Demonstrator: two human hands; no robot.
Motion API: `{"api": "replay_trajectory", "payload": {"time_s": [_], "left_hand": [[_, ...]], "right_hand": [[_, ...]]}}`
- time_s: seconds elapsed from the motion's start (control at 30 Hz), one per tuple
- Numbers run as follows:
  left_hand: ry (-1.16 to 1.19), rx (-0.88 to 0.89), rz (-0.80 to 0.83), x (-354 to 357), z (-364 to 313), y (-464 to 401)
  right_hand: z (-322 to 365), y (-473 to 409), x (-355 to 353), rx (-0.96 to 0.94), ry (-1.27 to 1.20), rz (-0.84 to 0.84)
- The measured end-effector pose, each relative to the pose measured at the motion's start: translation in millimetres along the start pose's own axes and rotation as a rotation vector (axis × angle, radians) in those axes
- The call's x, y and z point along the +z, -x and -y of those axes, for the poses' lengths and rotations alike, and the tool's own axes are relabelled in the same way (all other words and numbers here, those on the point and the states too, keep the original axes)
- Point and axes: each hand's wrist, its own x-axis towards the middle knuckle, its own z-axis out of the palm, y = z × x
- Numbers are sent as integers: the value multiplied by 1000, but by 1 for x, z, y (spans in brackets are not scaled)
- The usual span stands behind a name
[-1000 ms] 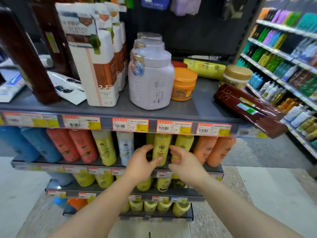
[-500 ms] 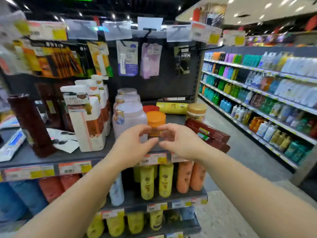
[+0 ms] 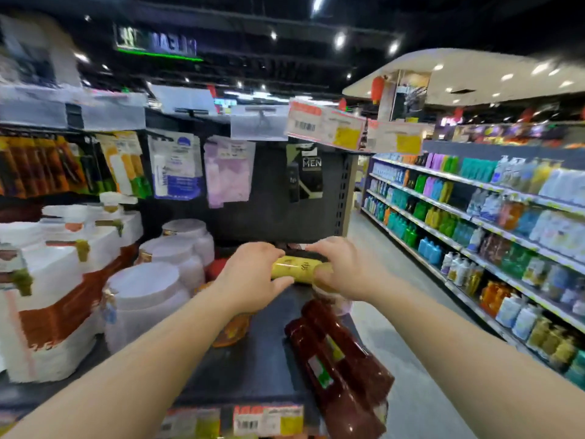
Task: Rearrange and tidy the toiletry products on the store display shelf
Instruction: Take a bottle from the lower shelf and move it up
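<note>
Both hands, left hand (image 3: 250, 277) and right hand (image 3: 345, 269), clamp opposite ends of a yellow tube (image 3: 296, 269) lying sideways above the grey shelf (image 3: 253, 359).

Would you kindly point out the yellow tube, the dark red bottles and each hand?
yellow tube (image 3: 296, 268), head view, label middle.
dark red bottles (image 3: 342, 365), head view, body.
left hand (image 3: 250, 277), head view, back.
right hand (image 3: 345, 269), head view, back.
</note>
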Motion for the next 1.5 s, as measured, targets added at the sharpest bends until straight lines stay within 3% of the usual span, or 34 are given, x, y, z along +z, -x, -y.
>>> {"api": "replay_trajectory", "payload": {"time_s": [0.17, 0.37, 0.57, 1.17, 1.5], "left_hand": [[-167, -110, 179, 37, 15, -65], [-371, -59, 386, 78, 25, -110], [-448, -58, 452, 111, 35, -121], [-340, -106, 345, 123, 41, -119], [-150, -176, 240, 117, 45, -119]], "right_hand": [[-48, -53, 25, -69, 35, 85], [-75, -85, 65, -123, -102, 88], [-83, -92, 83, -163, -155, 60], [-85, -86, 87, -105, -217, 48], [-86, -81, 80, -73, -265, -34]]}}
